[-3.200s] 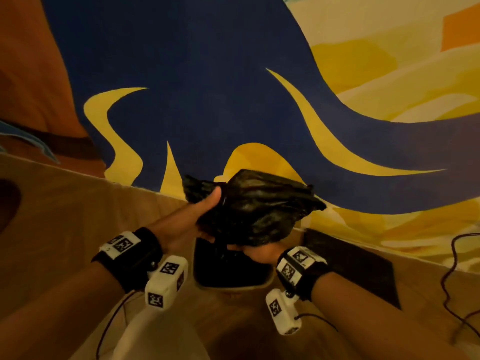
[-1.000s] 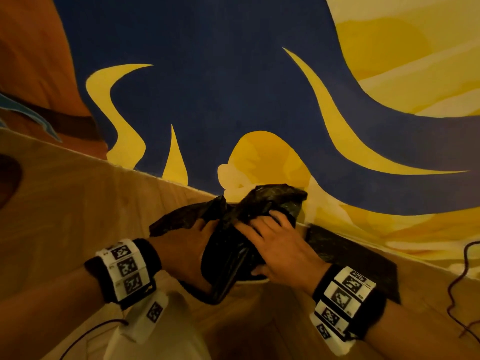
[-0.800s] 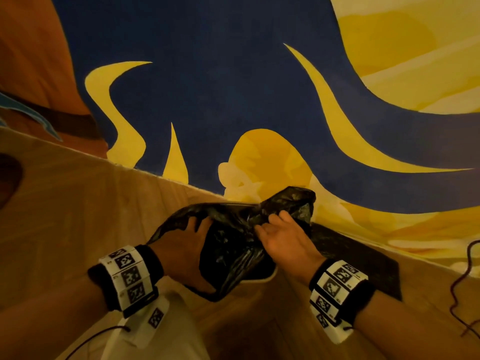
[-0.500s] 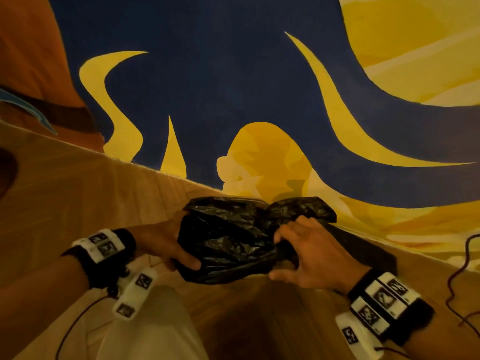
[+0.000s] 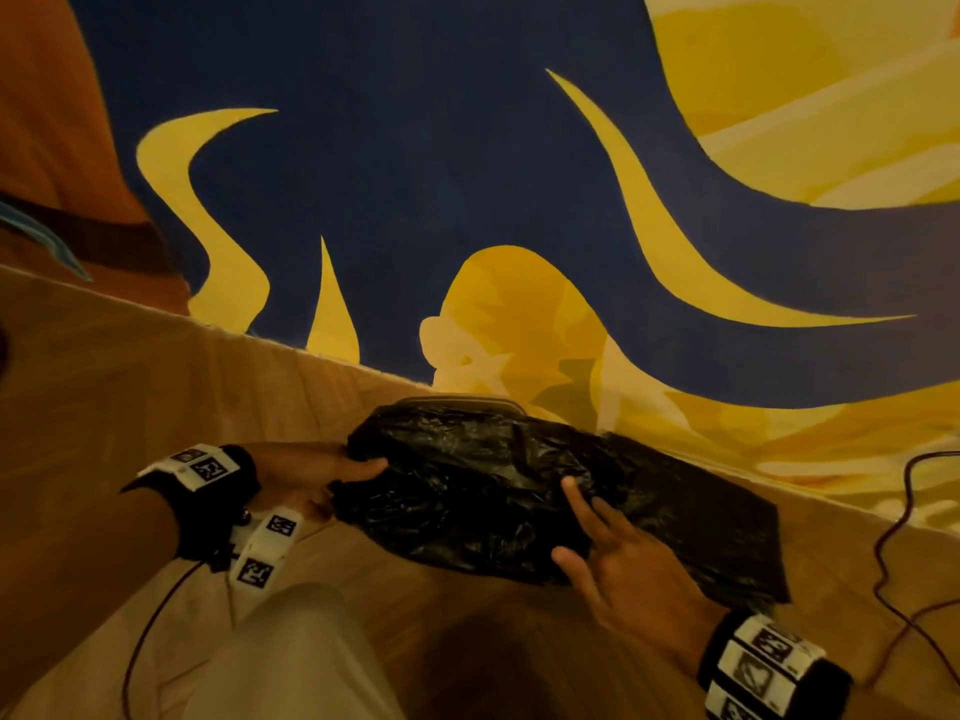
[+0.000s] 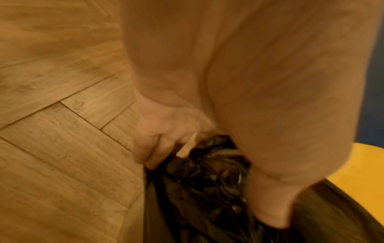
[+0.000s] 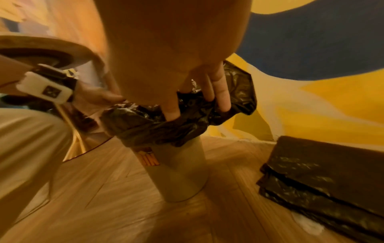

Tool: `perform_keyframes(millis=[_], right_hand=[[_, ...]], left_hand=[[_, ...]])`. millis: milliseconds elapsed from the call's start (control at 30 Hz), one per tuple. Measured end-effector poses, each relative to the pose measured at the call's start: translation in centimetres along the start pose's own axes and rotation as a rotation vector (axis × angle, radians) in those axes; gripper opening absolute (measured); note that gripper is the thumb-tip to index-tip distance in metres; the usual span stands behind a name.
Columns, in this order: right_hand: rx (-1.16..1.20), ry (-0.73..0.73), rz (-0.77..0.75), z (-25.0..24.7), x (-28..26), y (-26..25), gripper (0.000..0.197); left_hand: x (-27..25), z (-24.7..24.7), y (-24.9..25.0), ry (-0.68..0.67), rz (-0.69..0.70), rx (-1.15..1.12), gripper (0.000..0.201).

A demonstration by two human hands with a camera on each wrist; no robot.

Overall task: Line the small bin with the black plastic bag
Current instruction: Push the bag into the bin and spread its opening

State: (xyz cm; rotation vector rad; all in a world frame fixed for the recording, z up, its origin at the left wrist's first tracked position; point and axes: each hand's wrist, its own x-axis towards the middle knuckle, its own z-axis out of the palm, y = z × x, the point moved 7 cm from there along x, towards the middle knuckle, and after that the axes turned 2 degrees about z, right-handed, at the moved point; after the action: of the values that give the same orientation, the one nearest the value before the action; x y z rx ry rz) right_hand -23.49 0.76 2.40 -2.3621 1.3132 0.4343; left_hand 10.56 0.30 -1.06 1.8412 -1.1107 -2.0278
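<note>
The black plastic bag (image 5: 483, 485) lies crumpled over the mouth of the small bin (image 7: 180, 172), a pale cylinder with an orange label standing on the wood floor. In the right wrist view the bag (image 7: 166, 129) wraps over the bin's top edge. My left hand (image 5: 337, 470) grips the bag's left edge, fingers curled round the plastic (image 6: 207, 172). My right hand (image 5: 587, 532) lies on the bag's right side with straight, spread fingers (image 7: 220, 95) pressing the plastic down. From the head view the bin's body is hidden under the bag.
A flat stack of folded black bags (image 5: 727, 527) lies on the floor just right of the bin, against the painted blue and yellow wall. A dark cable (image 5: 893, 537) runs along the far right. My knee (image 5: 291, 657) is close in front.
The bag came down from above the bin and now spreads over its mouth. My left hand shifted to its left edge. My right hand stopped pinching it and lies flat.
</note>
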Motion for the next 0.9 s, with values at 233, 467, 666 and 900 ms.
perform_keyframes(millis=[233,467,666,900], right_hand=[[0.112,0.104,0.158,1.4,4.8,2.0,0.042],[0.387,0.114,0.151,1.9,8.3,7.3,0.031],[0.958,0.401,0.245,-6.2,8.1,10.5,0.034],[0.935,0.118,0.114,-6.5,12.8,4.2,0.056]], left_hand=[[2.0,-0.7,-0.7,0.121,-0.005,-0.052,0.083],[2.3,-0.6,-2.7,0.172,0.024,-0.108,0.084],[-1.8,-5.8,2.7,0.553,0.245,0.486,0.015],[0.9,-2.4,9.8,0.288,0.411,0.44,0.055]])
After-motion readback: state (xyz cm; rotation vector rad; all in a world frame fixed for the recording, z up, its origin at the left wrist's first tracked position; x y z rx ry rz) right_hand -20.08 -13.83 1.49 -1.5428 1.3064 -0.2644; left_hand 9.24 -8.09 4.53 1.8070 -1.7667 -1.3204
